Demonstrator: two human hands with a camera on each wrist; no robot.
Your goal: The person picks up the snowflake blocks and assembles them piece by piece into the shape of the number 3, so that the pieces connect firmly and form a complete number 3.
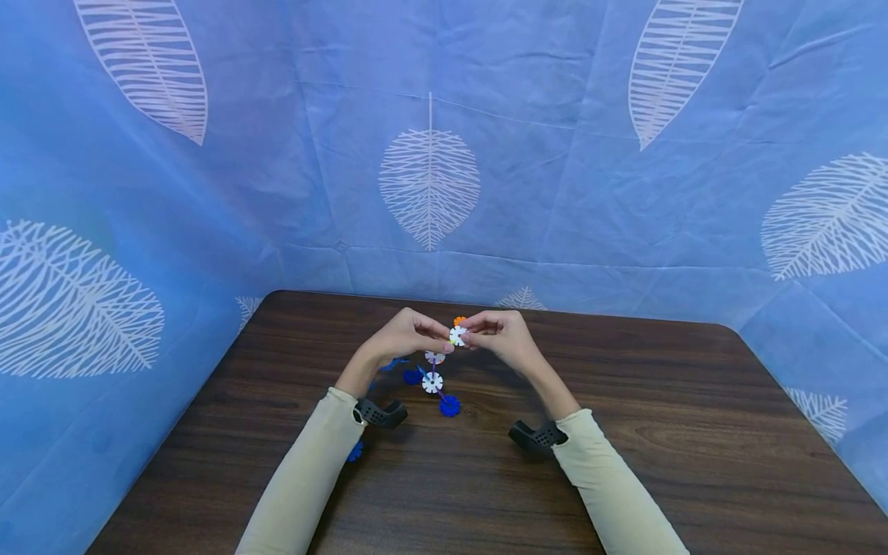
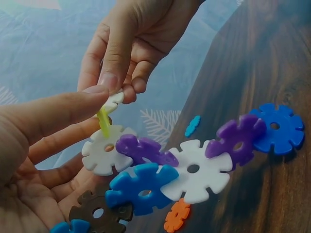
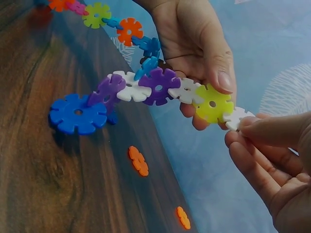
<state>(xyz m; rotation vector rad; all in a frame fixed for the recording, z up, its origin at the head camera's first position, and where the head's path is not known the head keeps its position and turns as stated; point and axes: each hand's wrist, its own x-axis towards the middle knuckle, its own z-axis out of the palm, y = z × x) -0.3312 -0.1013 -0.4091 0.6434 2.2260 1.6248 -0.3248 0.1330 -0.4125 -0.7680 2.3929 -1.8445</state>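
Observation:
My left hand (image 1: 409, 334) pinches a yellow notched snowflake disc (image 3: 206, 110) between thumb and fingers. A white snowflake disc (image 3: 234, 118) is slotted at its outer edge, and my right hand (image 1: 505, 338) pinches that one by thumb and fingertips. The two hands nearly meet in the left wrist view. From the yellow disc a linked chain runs back: another white disc (image 2: 97, 162), a purple disc (image 3: 158, 98), a white disc (image 2: 209, 177), a second purple disc (image 2: 232, 132) and a blue disc (image 2: 277, 138) at the end. A light blue disc (image 2: 129, 193) branches off beside my left palm.
Loose orange discs (image 3: 138, 161) lie on the dark wooden table (image 1: 659, 432) near its far edge. More linked discs, including a lime one (image 3: 96, 22), stretch away past my left hand. A blue leaf-print cloth (image 1: 541, 193) hangs behind the table.

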